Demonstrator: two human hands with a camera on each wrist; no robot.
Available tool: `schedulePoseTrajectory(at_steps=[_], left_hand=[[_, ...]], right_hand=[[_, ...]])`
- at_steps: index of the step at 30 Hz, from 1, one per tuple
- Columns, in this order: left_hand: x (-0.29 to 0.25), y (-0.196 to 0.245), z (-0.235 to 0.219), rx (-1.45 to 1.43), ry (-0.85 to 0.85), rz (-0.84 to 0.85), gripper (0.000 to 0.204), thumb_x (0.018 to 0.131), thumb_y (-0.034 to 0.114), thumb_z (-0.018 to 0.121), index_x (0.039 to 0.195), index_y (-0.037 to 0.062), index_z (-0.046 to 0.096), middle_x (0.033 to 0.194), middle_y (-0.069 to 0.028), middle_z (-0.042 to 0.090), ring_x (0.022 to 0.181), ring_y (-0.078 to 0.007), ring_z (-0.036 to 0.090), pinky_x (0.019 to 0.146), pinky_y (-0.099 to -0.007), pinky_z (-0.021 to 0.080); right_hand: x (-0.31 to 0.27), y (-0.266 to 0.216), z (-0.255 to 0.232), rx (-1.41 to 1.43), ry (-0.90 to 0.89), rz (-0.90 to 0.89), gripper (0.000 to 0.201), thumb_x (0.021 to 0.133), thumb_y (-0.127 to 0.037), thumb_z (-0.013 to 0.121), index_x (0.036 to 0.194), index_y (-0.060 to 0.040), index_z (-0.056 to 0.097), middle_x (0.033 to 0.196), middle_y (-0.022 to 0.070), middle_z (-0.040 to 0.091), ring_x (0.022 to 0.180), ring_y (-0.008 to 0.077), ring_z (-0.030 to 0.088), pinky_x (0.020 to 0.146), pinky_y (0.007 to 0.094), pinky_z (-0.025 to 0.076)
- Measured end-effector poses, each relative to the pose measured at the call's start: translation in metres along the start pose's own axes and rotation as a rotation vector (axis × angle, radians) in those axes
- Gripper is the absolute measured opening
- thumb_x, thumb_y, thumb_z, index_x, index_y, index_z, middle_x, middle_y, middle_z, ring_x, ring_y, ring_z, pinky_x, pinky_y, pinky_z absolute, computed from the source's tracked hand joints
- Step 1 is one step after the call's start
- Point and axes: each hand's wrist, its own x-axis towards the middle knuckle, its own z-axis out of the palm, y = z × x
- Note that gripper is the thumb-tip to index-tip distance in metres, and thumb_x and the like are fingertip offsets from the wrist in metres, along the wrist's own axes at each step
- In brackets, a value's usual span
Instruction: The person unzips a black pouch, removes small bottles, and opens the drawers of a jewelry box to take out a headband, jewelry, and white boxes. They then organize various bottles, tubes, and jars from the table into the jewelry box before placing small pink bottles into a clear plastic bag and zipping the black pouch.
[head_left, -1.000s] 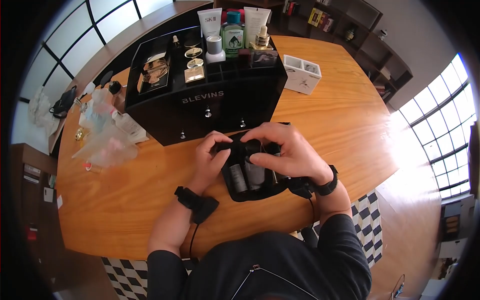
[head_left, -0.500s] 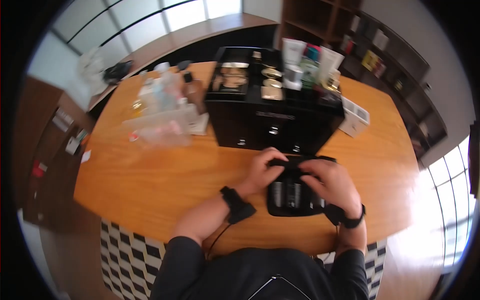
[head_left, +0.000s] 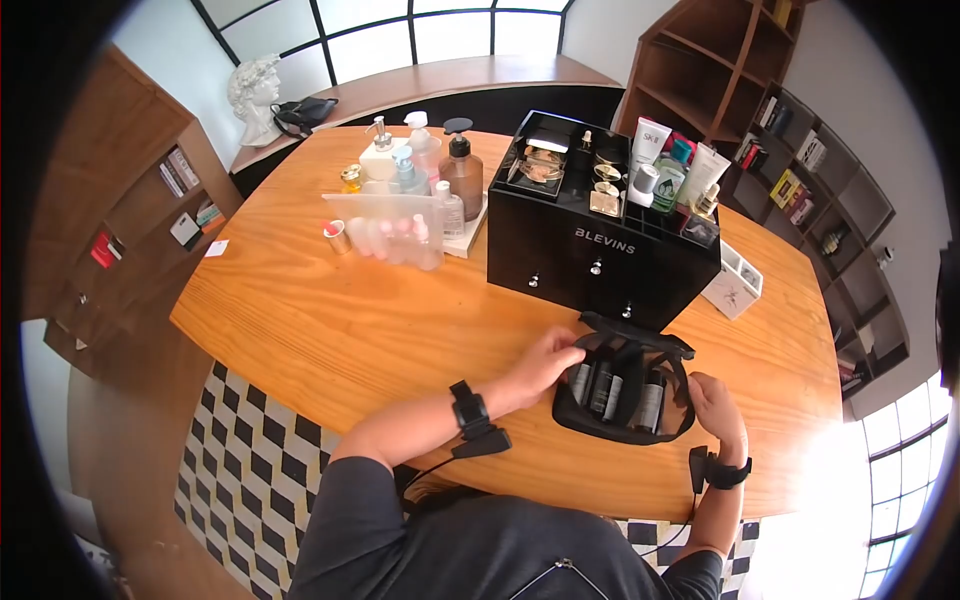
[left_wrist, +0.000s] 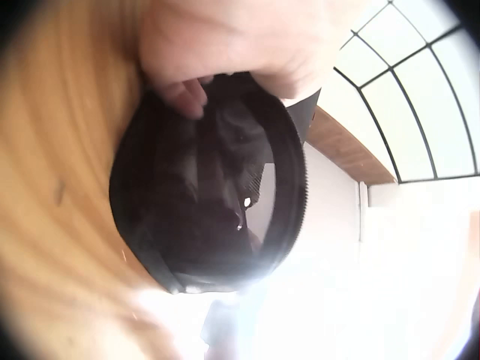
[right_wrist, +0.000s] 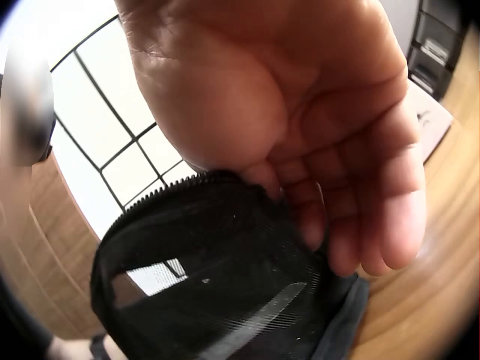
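Observation:
An unzipped black mesh pouch (head_left: 610,430) sits on the wooden table just in front of the black drawer cabinet, its lid folded back toward the cabinet. Several small dark and grey bottles (head_left: 650,405) stand inside it. My left hand (head_left: 543,367) pinches the pouch's left rim between thumb and fingers; the left wrist view shows the fingers curled over the zippered edge (left_wrist: 298,187). At the opposite side, my right hand (head_left: 717,408) holds the right rim. In the right wrist view its thumb and index finger meet at the mesh wall (right_wrist: 225,247), the other fingers loosely bent.
The black cabinet (head_left: 560,250) carries compacts, tubes and bottles on top. A white marbled holder (head_left: 738,285) stands right of it. To the left are pump bottles (head_left: 462,180), a translucent bin (head_left: 385,230) and a small red-topped container (head_left: 337,236).
My hands have moved from over the pouch's far part to its two side rims, and its walls now stand up. The head view has turned, shifting the scene rightward.

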Motion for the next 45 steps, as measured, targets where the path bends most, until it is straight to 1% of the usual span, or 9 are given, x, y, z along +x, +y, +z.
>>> schedulePoseTrajectory(at_steps=[4,6,12,16,27,31,37,40,45], left_hand=[[-0.031,0.025,0.003,0.126,-0.178,-0.12,0.033,0.083,0.015,0.057,0.112,0.0038,0.047,0.097,-0.0041,0.054,0.085,-0.0114,0.051,0.07,-0.0263,0.044],[-0.022,0.01,-0.005,0.191,-0.175,0.057,0.034,0.085,0.013,0.055,0.117,0.0047,0.046,0.104,-0.004,0.055,0.096,-0.0124,0.052,0.083,-0.0283,0.043],[0.004,0.025,-0.01,0.271,-0.289,0.151,0.044,0.088,0.014,0.054,0.129,0.002,0.044,0.123,-0.0079,0.052,0.116,-0.016,0.047,0.101,-0.0322,0.035],[0.002,0.032,0.008,0.315,-0.368,0.184,0.045,0.09,0.014,0.053,0.132,0.0007,0.044,0.126,-0.0076,0.052,0.116,-0.0179,0.048,0.102,-0.0326,0.035],[-0.037,0.04,0.01,0.273,-0.352,0.345,0.036,0.083,-0.007,0.049,0.118,0.0019,0.054,0.12,-0.0059,0.054,0.111,-0.016,0.052,0.096,-0.0298,0.04],[-0.043,0.066,0.002,0.482,-0.551,0.638,0.022,0.068,-0.015,0.047,0.069,0.0027,0.061,0.095,-0.0099,0.062,0.096,-0.0204,0.059,0.088,-0.0342,0.046],[-0.046,0.087,0.006,0.552,-0.43,0.557,0.017,0.076,-0.009,0.049,0.079,0.0019,0.062,0.091,-0.008,0.061,0.083,-0.0178,0.059,0.081,-0.0312,0.047],[-0.039,0.094,0.032,0.72,-0.456,0.535,0.011,0.083,0.0,0.053,0.091,0.0017,0.061,0.095,-0.008,0.058,0.088,-0.0199,0.057,0.08,-0.0294,0.047],[-0.023,0.091,0.046,1.058,-0.706,0.508,0.017,0.082,0.007,0.06,0.098,0.0026,0.059,0.098,-0.0107,0.057,0.098,-0.0264,0.055,0.087,-0.0352,0.044]], right_hand=[[-0.013,-0.009,-0.008,0.479,-0.277,0.121,0.039,0.098,-0.023,0.042,0.072,0.0035,0.055,0.065,0.0098,0.06,0.059,0.0165,0.059,0.057,0.0274,0.048],[-0.012,-0.013,-0.007,0.482,-0.273,0.038,0.04,0.099,-0.025,0.041,0.074,0.0032,0.055,0.065,0.0072,0.061,0.06,0.0118,0.059,0.058,0.024,0.048],[0.001,-0.014,0.007,-0.198,0.006,0.057,0.035,0.097,-0.028,0.045,0.089,0.0037,0.059,0.075,0.0097,0.062,0.075,0.021,0.063,0.069,0.0314,0.05],[-0.003,-0.018,0.013,0.26,0.079,-0.003,0.034,0.093,-0.021,0.054,0.116,0.0024,0.052,0.092,0.01,0.062,0.088,0.0174,0.06,0.077,0.0298,0.047],[-0.012,-0.02,0.01,1.067,0.04,-0.1,0.017,0.091,-0.002,0.049,0.105,0.0009,0.059,0.097,0.0068,0.066,0.094,0.0134,0.061,0.087,0.0249,0.047],[-0.019,-0.01,-0.002,0.984,-0.016,-0.209,0.022,0.088,0.008,0.045,0.103,0.0008,0.06,0.098,0.0079,0.066,0.095,0.0144,0.062,0.086,0.026,0.048],[-0.012,-0.024,-0.012,0.711,0.038,0.023,0.018,0.089,0.0,0.049,0.102,0.0,0.062,0.097,0.0086,0.065,0.089,0.0161,0.063,0.081,0.0287,0.05],[0.001,-0.031,-0.007,0.164,-0.044,-0.187,0.02,0.091,-0.008,0.051,0.107,-0.0016,0.062,0.097,0.0095,0.066,0.088,0.0187,0.063,0.081,0.0295,0.049],[0.008,-0.043,-0.016,0.071,-0.334,-0.349,0.022,0.089,-0.012,0.053,0.107,-0.0037,0.064,0.099,0.014,0.065,0.091,0.0293,0.061,0.082,0.0353,0.048]])
